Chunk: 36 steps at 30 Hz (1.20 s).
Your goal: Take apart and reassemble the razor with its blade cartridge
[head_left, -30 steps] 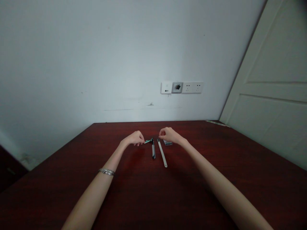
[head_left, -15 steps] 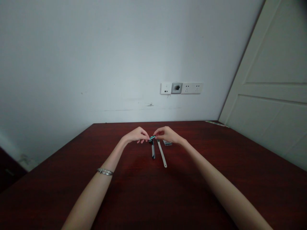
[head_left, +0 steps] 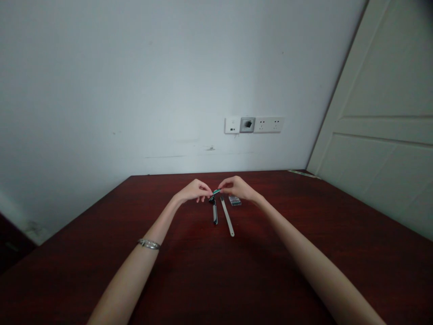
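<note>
A small, flat teal-and-white piece (head_left: 216,192) is pinched between both hands above the table. My left hand (head_left: 195,191) grips its left end with thumb and fingertips, the other fingers curled loosely. At its right end, my right hand (head_left: 237,188) closes thumb and fingers on it. Just below lies what looks like a razor (head_left: 215,214), with a dark head and a grey-and-black handle. Beside it is a long pale strip-like handle (head_left: 228,219) with a hole at the near end. A small clear case (head_left: 235,201) sits under my right hand, its contents too small to tell.
The dark red-brown table (head_left: 203,271) runs back to a white wall (head_left: 135,81). Wall sockets (head_left: 253,125) are set above its back edge. A pale panelled door (head_left: 382,135) stands along the right side, and a thin printed strip (head_left: 303,174) lies in the back right corner.
My right hand has moved slightly up, and the teal-and-white piece is now tilted a little more, its right end higher. More of the clear case shows. The whole view has shifted slightly.
</note>
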Tool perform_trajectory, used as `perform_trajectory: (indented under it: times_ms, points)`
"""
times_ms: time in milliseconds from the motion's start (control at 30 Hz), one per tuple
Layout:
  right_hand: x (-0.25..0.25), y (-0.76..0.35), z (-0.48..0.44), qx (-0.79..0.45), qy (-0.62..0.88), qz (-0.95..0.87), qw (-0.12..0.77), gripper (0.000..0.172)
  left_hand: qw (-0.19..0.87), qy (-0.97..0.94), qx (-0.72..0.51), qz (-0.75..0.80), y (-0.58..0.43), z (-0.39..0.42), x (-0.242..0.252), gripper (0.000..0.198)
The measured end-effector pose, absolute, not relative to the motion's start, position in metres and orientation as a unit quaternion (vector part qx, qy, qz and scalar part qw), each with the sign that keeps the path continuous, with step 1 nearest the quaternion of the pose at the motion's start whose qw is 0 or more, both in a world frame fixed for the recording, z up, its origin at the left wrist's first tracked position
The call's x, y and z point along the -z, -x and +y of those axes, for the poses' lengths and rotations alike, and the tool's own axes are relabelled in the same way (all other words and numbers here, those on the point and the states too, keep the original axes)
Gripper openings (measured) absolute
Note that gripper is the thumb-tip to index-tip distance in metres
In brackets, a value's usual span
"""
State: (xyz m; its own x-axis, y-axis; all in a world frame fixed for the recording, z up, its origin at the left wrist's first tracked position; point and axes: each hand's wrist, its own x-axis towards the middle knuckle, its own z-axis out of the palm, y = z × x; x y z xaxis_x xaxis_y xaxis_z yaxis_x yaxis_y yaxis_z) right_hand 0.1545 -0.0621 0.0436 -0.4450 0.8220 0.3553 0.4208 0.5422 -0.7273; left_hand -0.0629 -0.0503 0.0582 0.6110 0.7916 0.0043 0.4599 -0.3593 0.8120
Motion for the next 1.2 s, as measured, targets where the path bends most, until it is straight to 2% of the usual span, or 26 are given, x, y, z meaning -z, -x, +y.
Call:
perform_trajectory:
  times_ms: [700, 1200]
  points:
    - [-0.040, -0.155, -0.060, -0.249, 0.404, -0.805, 0.357, 0.018, 0.416, -0.775, -0.253, 0.403, 0.062, -0.043, -0.048, 0.021]
    - [-0.042, -0.177, -0.057, -0.207, 0.427, -0.803, 0.360, 0.023, 0.447, -0.751, -0.284, 0.395, 0.063, -0.037, -0.040, 0.031]
